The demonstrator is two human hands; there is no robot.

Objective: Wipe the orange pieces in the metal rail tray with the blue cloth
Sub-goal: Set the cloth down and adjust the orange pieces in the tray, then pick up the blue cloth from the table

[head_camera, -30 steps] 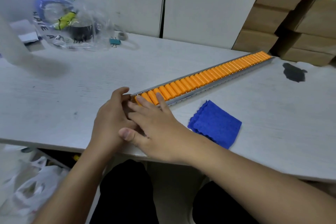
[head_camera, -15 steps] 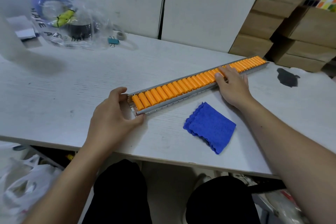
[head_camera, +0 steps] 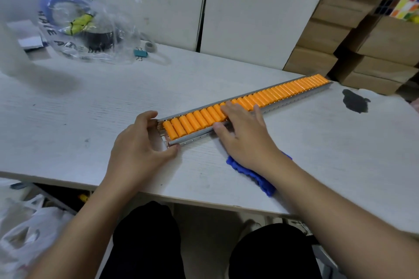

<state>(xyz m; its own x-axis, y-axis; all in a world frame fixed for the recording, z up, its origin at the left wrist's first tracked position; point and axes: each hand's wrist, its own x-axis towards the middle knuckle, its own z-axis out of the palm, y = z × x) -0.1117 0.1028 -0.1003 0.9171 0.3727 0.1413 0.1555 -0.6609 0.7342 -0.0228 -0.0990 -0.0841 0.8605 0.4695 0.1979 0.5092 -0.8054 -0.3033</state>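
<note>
A long metal rail tray [head_camera: 297, 103] lies diagonally on the white table, filled with a row of several orange rollers [head_camera: 278, 93]. My left hand [head_camera: 140, 152] grips the tray's near end, thumb on the front corner and fingers at the back. My right hand [head_camera: 242, 136] lies flat across the rollers a little way up from that end, fingers spread, thumb on the front rail. The blue cloth [head_camera: 256, 176] lies on the table beneath my right wrist, mostly hidden by the forearm; neither hand holds it.
A clear plastic bag [head_camera: 86, 27] with tape rolls sits at the back left, a teal binder clip [head_camera: 140, 53] beside it. A dark stain [head_camera: 353, 103] marks the table at right. Cardboard boxes [head_camera: 340, 36] stack behind. The table's front edge [head_camera: 204, 201] runs near my knees.
My right hand slid from the tray's far half back toward the near end and now covers the cloth with its wrist. My left hand stays on the tray's end.
</note>
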